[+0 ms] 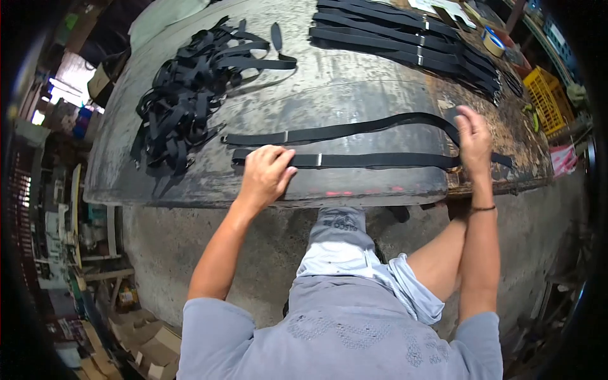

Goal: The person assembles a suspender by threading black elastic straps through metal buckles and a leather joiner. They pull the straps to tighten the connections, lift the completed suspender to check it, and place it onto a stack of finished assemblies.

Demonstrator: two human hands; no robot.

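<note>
- While the left hand [265, 174] lies flat, fingers [278, 158] spread and pressing down on one end of the black strap [373, 159], nothing is gripped; the strap is only pinned to the table [354, 88]
- Right hand [474, 140] at the opposite end, fingers curled and pinched on the strap where it folds back on itself
- Strap lies doubled along the near edge of the table, its upper run [354, 130] curving round to the right hand; small metal adjusters [319, 159] sit on each run
- Handling, as judged: light, limp webbing, flat and not fragile; it sags and twists unless kept taut, so hold is best taken at the ends or at the fold, with the buckle as a firmer purchase
- Tangled heap of similar straps [183, 101] lies well to the left; a neat stack of straightened straps [405, 38] rests at the far right
- Roll of tape [493, 41] and a yellow crate [546, 98] stand beyond the stack
</note>
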